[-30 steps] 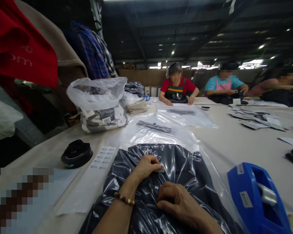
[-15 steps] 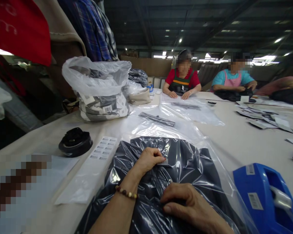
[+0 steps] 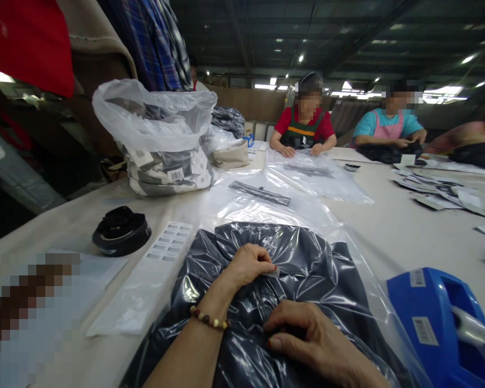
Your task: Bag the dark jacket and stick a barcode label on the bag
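Observation:
A dark garment (image 3: 319, 264) lies folded inside a clear plastic bag (image 3: 361, 242) in front of me. My left hand (image 3: 248, 265), with a bead bracelet at the wrist, is closed over the bag's upper middle, thumb and fingers pinched at a small pale label (image 3: 275, 272). The fingers partly cover that label. Lower and to the right, my right hand (image 3: 307, 334) rests on the glossy plastic with bent fingers, its thumb apart from the forefinger and nothing visible between them.
A barcode sticker sheet (image 3: 167, 248) and a black tape roll (image 3: 121, 231) lie left. At right sits a blue tape dispenser (image 3: 432, 318). A stuffed plastic sack (image 3: 165, 145) stands behind. More clear bags (image 3: 303, 210) stretch toward a co-worker in red (image 3: 303, 129).
My left fingertips have shifted slightly to the right at the label. My right hand stays nearly in place. The co-worker in red has lifted part of a clear bag.

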Demonstrator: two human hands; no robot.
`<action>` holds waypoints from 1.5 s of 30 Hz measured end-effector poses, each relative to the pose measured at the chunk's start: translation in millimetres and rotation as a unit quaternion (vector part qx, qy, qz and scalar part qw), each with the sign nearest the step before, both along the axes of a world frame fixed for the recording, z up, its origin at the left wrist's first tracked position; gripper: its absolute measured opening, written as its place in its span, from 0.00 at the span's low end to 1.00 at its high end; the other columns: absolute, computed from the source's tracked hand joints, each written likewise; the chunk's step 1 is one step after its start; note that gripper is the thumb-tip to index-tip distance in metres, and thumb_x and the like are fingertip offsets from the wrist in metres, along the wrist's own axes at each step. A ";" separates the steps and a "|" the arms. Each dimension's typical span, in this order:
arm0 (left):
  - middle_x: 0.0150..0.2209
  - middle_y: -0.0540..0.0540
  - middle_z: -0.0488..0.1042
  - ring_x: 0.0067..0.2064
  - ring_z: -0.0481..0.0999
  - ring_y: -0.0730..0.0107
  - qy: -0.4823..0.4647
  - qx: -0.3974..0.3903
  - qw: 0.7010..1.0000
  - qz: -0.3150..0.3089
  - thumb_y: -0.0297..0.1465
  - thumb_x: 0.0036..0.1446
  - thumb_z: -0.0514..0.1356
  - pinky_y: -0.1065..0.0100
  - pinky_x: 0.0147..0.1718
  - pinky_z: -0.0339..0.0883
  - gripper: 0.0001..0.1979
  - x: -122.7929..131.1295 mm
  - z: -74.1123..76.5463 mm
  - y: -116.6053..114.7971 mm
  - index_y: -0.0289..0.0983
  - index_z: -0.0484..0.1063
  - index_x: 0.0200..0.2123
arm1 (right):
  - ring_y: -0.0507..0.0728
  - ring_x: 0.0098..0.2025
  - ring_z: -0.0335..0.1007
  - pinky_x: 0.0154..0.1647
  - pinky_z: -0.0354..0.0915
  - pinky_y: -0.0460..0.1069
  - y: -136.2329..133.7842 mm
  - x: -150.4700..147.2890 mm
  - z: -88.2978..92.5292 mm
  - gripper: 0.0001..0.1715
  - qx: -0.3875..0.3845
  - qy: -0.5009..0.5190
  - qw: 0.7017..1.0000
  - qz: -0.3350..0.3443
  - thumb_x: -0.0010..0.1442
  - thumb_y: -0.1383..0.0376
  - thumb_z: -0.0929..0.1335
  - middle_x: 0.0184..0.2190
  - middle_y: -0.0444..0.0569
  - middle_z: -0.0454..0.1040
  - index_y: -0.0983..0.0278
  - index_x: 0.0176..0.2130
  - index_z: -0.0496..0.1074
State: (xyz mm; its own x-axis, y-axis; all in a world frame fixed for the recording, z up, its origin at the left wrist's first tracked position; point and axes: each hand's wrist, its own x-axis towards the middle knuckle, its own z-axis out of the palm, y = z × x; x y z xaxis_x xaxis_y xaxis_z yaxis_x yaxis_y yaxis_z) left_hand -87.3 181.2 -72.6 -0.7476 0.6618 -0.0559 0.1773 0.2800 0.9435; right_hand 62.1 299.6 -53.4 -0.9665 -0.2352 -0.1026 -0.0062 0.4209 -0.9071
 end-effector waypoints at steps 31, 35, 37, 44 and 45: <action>0.24 0.55 0.63 0.30 0.66 0.74 0.116 -0.093 0.989 0.027 0.23 0.47 0.65 0.72 0.30 0.56 0.07 8.3 -9.4 3.6 0.36 0.71 0.21 | 0.56 0.44 0.68 0.47 0.61 0.51 0.4 -9.4 -19.7 0.19 0.110 0.074 0.975 -0.178 0.61 0.58 0.61 0.42 0.49 0.73 0.62 0.48 0.69; 0.24 0.55 0.63 0.30 0.66 0.73 0.123 -0.095 0.988 0.027 0.24 0.47 0.65 0.72 0.30 0.56 0.08 8.7 -9.0 3.6 0.36 0.71 0.20 | 0.57 0.41 0.67 0.44 0.62 0.52 -2.9 -13.1 -24.4 0.19 0.191 0.071 0.967 -0.153 0.63 0.61 0.58 0.39 0.50 0.69 0.62 0.51 0.67; 0.24 0.55 0.63 0.30 0.67 0.73 0.126 -0.096 0.987 0.027 0.23 0.47 0.65 0.72 0.30 0.56 0.08 8.6 -8.6 3.3 0.36 0.71 0.20 | 0.57 0.39 0.67 0.41 0.62 0.51 -5.4 -13.9 -23.0 0.19 0.231 0.054 0.961 -0.141 0.64 0.62 0.57 0.37 0.49 0.67 0.62 0.51 0.66; 0.24 0.55 0.63 0.30 0.67 0.73 0.140 -0.097 0.985 0.024 0.23 0.47 0.66 0.72 0.30 0.56 0.07 8.0 -13.6 3.1 0.36 0.71 0.21 | 0.56 0.40 0.67 0.41 0.60 0.50 -13.5 -16.6 -15.8 0.18 0.316 0.002 0.941 -0.120 0.66 0.64 0.56 0.39 0.50 0.65 0.62 0.53 0.63; 0.24 0.55 0.63 0.30 0.67 0.73 0.143 -0.097 0.985 0.023 0.23 0.47 0.66 0.72 0.30 0.57 0.07 8.2 -14.3 3.1 0.36 0.71 0.21 | 0.56 0.40 0.67 0.41 0.60 0.50 -14.5 -17.0 -14.7 0.19 0.326 -0.005 0.938 -0.119 0.66 0.64 0.56 0.39 0.50 0.65 0.62 0.54 0.62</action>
